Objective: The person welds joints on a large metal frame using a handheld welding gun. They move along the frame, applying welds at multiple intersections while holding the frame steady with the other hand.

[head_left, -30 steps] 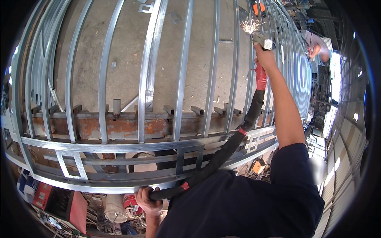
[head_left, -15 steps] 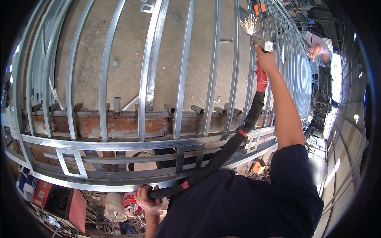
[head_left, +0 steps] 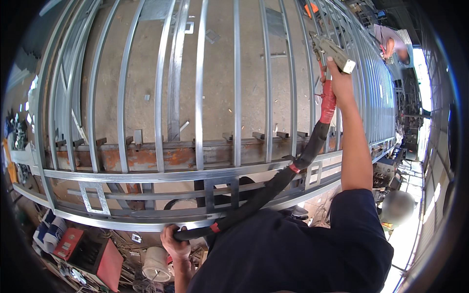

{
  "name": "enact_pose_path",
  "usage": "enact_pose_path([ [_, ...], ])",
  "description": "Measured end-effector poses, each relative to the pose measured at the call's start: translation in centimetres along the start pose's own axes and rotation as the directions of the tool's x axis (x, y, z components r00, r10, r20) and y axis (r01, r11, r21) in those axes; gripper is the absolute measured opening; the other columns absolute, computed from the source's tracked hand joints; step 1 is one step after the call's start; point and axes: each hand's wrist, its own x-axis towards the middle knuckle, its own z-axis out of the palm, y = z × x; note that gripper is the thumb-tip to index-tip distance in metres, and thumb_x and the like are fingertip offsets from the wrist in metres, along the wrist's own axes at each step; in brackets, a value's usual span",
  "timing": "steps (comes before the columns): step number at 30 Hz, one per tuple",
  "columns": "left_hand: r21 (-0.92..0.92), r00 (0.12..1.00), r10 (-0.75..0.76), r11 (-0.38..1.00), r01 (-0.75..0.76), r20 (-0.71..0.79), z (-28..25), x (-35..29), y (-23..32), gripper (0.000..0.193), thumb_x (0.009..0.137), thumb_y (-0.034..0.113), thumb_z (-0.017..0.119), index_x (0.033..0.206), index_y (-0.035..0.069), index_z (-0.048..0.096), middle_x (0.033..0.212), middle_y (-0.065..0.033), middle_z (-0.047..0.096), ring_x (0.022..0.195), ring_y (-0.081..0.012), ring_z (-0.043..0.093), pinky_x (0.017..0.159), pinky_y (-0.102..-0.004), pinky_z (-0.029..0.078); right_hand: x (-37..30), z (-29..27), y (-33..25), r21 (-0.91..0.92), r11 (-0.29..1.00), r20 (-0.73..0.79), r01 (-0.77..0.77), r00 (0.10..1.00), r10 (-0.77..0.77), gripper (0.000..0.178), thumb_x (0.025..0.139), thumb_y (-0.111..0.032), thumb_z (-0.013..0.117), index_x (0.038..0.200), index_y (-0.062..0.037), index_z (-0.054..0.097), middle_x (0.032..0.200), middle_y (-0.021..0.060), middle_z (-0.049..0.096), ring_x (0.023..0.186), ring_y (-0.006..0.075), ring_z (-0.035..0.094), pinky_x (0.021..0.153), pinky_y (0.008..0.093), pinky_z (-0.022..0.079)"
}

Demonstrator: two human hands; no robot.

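Note:
My right hand (head_left: 340,89) is wrapped round the handle of a welding gun (head_left: 335,52) and holds it over the bars at the far right. The gun has a boxy metal body, and its tip gives no sparks. Red tape (head_left: 329,105) covers the lower handle. From there a thick black-sleeved cable (head_left: 266,198) sags across the front rails toward my left. My left hand (head_left: 175,244) grips the cable at the near edge of a silvery metal frame (head_left: 146,227) of parallel square tubes. Part of the cable is hidden by my dark shirt.
A rusty beam (head_left: 181,157) with short tube stubs runs beneath the bars. At lower left stand a red box (head_left: 108,266) and a whitish bucket (head_left: 156,263) amid scrap. Another person (head_left: 391,39) bends over the far right end. An orange object (head_left: 311,9) lies beyond the bars.
The sparks at the gun's tip have stopped. My right hand has drawn the gun slightly back and tilted it. The view has shifted, and my left hand still grips the cable.

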Motion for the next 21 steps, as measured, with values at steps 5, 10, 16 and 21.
enact_pose_path([
  [5, -0.049, 0.997, -0.083, 0.995, 0.083, 0.005, 2.6, -4.8, 1.9, 0.024, 0.085, 0.025, 0.078, 0.086, 0.007, 0.063, 0.080, -0.0147, 0.061, 0.079, -0.0407, 0.060, 0.074, -0.0491, 0.045, 1.7, -8.5, 4.8, 0.125, 0.992, -0.009, -0.028, 1.000, 0.029, 0.045, 0.102, -0.044, 0.069, 0.126, -0.0066, 0.064, 0.095, 0.0046, 0.066, 0.067, 0.0155, 0.064, 0.058, 0.0330, 0.053],
  [10, -0.028, 0.995, -0.076, 0.997, 0.078, 0.066, 7.3, -9.4, 6.1, 0.022, 0.082, 0.019, 0.079, 0.081, 0.005, 0.062, 0.076, -0.0159, 0.062, 0.072, -0.0413, 0.061, 0.067, -0.0494, 0.046, 5.2, -16.4, 11.4, 0.320, 0.934, -0.036, -0.157, 0.983, 0.177, 0.044, 0.101, -0.044, 0.069, 0.126, -0.0086, 0.062, 0.097, 0.0069, 0.066, 0.068, 0.0166, 0.063, 0.057, 0.0355, 0.054],
  [16, 0.026, 0.980, -0.134, 0.991, 0.132, 0.144, 15.9, -15.9, 13.1, 0.026, 0.076, 0.018, 0.087, 0.082, 0.003, 0.067, 0.078, -0.0180, 0.067, 0.075, -0.0396, 0.067, 0.070, -0.0473, 0.051, 14.3, -24.4, 22.1, 0.515, 0.800, 0.106, -0.308, 0.949, 0.297, 0.050, 0.100, -0.046, 0.071, 0.124, -0.0038, 0.059, 0.090, 0.0100, 0.068, 0.064, 0.0193, 0.064, 0.054, 0.0362, 0.055],
  [21, 0.105, 0.982, -0.128, 0.988, 0.114, 0.137, 21.5, -18.8, 19.1, 0.023, 0.077, 0.018, 0.085, 0.083, 0.003, 0.068, 0.080, -0.0181, 0.068, 0.077, -0.0390, 0.068, 0.073, -0.0451, 0.053, 19.2, -27.2, 27.7, 0.577, 0.729, 0.279, -0.369, 0.928, 0.248, 0.046, 0.100, -0.043, 0.071, 0.123, -0.0043, 0.064, 0.094, 0.0100, 0.072, 0.067, 0.0172, 0.066, 0.055, 0.0347, 0.054],
])
